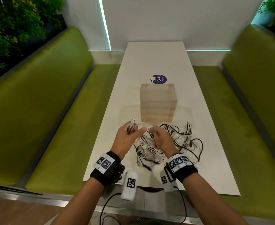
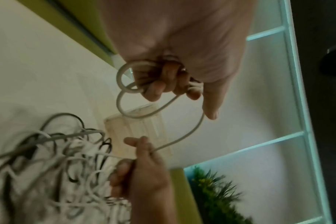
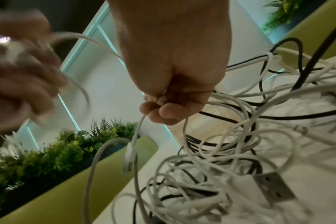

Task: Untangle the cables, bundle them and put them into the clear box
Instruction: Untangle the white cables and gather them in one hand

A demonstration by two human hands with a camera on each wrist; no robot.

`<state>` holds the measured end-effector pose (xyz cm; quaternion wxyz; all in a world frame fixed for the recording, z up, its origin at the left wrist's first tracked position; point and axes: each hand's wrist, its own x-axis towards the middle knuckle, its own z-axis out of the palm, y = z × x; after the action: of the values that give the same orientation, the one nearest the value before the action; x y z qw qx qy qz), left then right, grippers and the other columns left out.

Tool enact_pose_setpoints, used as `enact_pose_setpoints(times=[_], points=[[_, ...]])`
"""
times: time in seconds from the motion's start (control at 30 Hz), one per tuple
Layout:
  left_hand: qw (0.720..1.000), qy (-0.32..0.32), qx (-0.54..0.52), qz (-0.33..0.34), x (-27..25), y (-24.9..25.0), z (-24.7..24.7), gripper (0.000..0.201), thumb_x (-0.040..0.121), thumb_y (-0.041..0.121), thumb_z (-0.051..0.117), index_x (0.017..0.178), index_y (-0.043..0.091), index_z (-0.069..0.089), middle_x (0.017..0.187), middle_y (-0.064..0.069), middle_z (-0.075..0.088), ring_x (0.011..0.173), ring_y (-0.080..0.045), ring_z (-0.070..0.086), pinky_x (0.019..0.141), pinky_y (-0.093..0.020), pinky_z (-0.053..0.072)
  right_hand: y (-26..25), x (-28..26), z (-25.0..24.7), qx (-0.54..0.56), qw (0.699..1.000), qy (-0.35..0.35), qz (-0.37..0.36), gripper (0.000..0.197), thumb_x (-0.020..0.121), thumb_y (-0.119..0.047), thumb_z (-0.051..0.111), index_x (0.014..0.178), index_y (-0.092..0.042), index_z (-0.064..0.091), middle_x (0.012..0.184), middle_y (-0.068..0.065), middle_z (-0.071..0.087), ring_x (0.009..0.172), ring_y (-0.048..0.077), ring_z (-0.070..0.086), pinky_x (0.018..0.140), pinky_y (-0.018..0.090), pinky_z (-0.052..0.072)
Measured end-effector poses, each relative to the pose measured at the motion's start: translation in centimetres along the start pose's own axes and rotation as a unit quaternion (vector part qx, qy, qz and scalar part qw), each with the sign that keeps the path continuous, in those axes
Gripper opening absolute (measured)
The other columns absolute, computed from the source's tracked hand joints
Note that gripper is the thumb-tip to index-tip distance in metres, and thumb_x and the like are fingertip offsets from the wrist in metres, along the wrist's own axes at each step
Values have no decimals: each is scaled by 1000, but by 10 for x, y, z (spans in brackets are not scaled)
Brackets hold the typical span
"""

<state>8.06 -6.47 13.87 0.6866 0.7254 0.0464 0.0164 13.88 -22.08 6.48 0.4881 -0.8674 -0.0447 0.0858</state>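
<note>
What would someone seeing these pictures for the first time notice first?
Probably the tangle of white and black cables heaped on the near end of the white table, just in front of the clear box. Above it, the left hand grips a few coiled loops of a white cable, while the right hand pinches the same cable.

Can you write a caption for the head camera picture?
Two hands coil a white cable from the tangle before a clear box.

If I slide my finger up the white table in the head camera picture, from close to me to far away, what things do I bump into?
Tangled heap of white and black cables → clear plastic box → round dark-blue sticker with white letters → bare far end of the white table.
</note>
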Motion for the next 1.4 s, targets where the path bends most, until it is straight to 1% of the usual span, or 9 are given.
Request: enact_pose_setpoints(times=[0.17,0.27,0.37,0.5,0.73,0.97,1.17,1.27,1.4], points=[[991,-57,123,-10,12,-27,24,46,68,44,80,98,18,57,74,10,53,64,-6,46,61,-19,38,-9,-7,7,-18,999,-49,-16,18,83,-25,45,77,-31,61,71,6,67,61,24,61,59,36,49],[988,-45,146,33,19,-27,41,22,86,36,68,84,15,61,70,9,59,63,-5,50,63,-21,40,-8,-8,8,-76,996,-32,-37,20,91,-19,44,95,-13,63,81,8,65,75,30,63,70,42,54],[989,-51,130,38,28,-25,41,26,93,31,59,68,23,55,58,13,53,57,-2,45,60,-23,37,-4,-7,2,-102,993,-12,-63,26,94,-21,40,96,-9,63,72,11,65,68,35,64,60,44,53],[997,-71,38,-6,26,-15,38,28,97,29,52,76,12,57,62,3,49,52,-5,38,56,-23,34,-2,0,-3,24,1000,-10,-3,25,97,-36,41,103,-20,60,44,-4,53,35,13,51,39,23,37],[979,45,-200,3,20,50,3,35,96,25,52,62,21,53,59,5,36,48,-7,29,47,-20,30,23,10,-28,56,993,49,93,29,101,-34,37,100,-10,53,51,7,57,36,15,53,37,22,43],[977,-28,210,-25,33,10,7,41,82,52,65,75,19,41,66,8,41,58,-10,35,55,-26,29,13,9,-27,6,999,-24,42,30,98,-32,45,77,-14,57,48,3,58,40,17,53,52,31,48],[966,-71,247,-36,40,-13,42,45,75,52,73,96,14,61,92,8,61,84,-16,60,73,-28,49,-14,-2,-17,-270,957,-100,-35,26,90,-6,44,108,-9,62,96,12,69,85,29,65,75,37,54],[956,-83,282,14,45,-12,40,28,88,45,62,79,19,57,77,1,62,73,-21,60,69,-33,49,-14,-2,-19,-280,953,-104,-59,21,95,-17,44,107,-11,60,90,12,71,80,29,67,72,36,54],[959,-30,278,53,45,1,26,35,98,40,43,70,21,44,65,3,50,61,-17,48,49,-17,36,1,2,-25,-184,978,-94,23,10,93,-32,54,92,-23,54,66,-1,63,52,15,59,59,28,50]])
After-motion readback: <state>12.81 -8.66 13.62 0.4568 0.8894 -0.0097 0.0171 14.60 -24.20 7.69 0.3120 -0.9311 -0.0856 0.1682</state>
